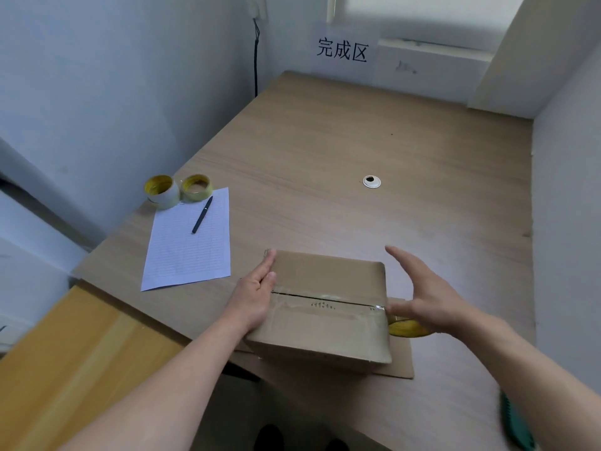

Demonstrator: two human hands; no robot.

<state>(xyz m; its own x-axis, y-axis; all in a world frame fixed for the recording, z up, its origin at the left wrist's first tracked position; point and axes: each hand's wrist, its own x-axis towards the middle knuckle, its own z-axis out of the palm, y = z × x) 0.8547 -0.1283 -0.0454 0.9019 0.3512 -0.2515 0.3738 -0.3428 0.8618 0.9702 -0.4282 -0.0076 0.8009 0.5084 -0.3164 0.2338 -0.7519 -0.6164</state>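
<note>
The box (322, 307) sits at the near edge of the surface (357, 141); the left hand (257, 294) lies flat on its left side, fingers straight; the right hand (429, 297), fingers straight, covers a yellow tape roll (406, 328) at its right edge, and I cannot tell whether it grips; the box's print is unreadable; the far wall sign (342, 50) reads "完成区".

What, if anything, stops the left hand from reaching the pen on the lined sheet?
Probably nothing, so yes. The left hand lies flat on the left edge of the cardboard box. The pen lies uncovered on the lined sheet to its left, and nothing stands between them.
</note>
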